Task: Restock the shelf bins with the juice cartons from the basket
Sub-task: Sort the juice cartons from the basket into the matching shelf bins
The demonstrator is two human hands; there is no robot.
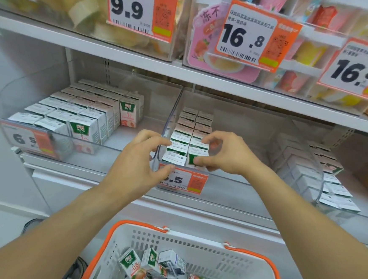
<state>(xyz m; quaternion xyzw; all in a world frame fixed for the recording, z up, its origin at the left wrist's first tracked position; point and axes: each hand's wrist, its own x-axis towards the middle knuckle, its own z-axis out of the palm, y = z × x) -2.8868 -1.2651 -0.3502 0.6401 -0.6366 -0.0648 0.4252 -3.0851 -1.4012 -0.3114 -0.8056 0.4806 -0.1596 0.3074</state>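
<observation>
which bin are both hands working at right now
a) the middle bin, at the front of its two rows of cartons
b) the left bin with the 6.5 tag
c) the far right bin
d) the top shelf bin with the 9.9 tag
a: the left hand and right hand meet at the front cartons of the middle bin, above the basket.
</observation>
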